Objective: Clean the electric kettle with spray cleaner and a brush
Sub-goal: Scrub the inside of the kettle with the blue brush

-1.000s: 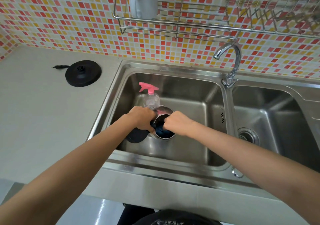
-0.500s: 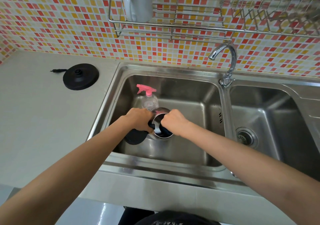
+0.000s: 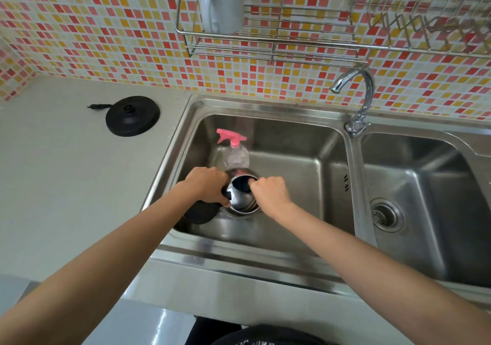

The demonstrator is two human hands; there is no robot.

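Steel sink [image 3: 239,261], left basin: kettle [image 3: 243,204] sits on its floor. Left hand [image 3: 206,185] wraps the black handle, fingers clamped. Right hand [image 3: 269,190] is fisted on a dark brush [image 3: 240,184] poked into the kettle's mouth. Just behind, pink-triggered spray bottle [image 3: 235,154], upright. Farther left, black kettle base [image 3: 132,116] on the counter [image 3: 66,185].

Both bare forearms reach forward, converging. The left hand [image 3: 206,185] grips the handle of the kettle [image 3: 243,204], knuckles up; the right hand [image 3: 269,192], fisted, holds a dark brush [image 3: 241,184] in its mouth.
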